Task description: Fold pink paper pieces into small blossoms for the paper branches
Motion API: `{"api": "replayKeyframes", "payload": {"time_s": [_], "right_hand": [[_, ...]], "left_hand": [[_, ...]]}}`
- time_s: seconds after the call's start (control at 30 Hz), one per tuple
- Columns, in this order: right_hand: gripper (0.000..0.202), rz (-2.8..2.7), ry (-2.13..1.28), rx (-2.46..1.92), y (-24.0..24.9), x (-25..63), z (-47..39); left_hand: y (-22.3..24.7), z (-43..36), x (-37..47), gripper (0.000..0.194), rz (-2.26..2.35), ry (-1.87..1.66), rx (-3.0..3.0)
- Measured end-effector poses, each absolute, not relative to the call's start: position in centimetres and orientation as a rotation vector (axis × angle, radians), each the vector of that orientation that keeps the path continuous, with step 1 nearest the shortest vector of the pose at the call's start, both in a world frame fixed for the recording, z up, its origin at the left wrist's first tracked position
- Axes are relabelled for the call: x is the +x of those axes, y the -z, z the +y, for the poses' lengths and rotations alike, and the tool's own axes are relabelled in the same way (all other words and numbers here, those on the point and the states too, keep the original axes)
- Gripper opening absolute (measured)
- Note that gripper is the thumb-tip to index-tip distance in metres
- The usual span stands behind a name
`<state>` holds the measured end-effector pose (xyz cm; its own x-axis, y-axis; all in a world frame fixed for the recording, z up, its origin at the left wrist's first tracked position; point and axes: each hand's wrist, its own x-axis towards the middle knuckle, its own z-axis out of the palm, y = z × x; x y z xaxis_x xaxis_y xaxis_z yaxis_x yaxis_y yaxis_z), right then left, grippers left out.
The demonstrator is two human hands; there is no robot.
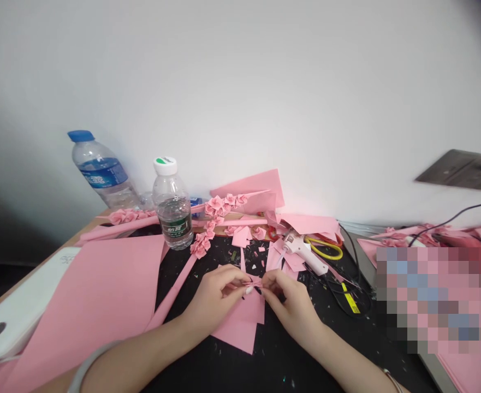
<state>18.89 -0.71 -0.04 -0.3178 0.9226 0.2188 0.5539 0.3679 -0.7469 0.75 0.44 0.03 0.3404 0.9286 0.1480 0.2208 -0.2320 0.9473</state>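
Note:
Between my two hands, above the black mat [301, 355], is a small pink paper piece [255, 283]. My left hand [218, 289] pinches its left side with thumb and fingers, and my right hand [287, 297] pinches the right side. The fingertips are nearly touching, so the exact shape of the piece is partly hidden. Flat pink paper squares [238, 330] lie on the mat below the hands. A glue gun [306, 254] rests just beyond my right hand, and a string of folded pink paper flowers [201, 244] lies beyond my left hand.
A clear bottle with a white cap [172, 210] and a blue-capped bottle [103, 172] stand at the back left. Large pink sheets [109, 295] cover the left side. Yellow-handled scissors [326, 250] and a black cable [357, 256] lie right, near a wall socket [463, 169].

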Motion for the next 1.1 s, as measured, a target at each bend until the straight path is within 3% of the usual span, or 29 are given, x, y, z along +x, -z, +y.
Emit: {"api": "replayKeyframes", "payload": {"time_s": [0.37,1.1], "right_hand": [[0.015,-2.111,-0.635,-1.242,-0.1,18.8,-0.8],[0.018,-2.350,-0.837,-1.078,-1.7,18.3,-1.5]], "left_hand": [[0.6,0.3,1.0,0.014,0.991,-0.900,1.507],[0.4,0.0,1.0,0.019,0.902,-0.789,1.620]]}}
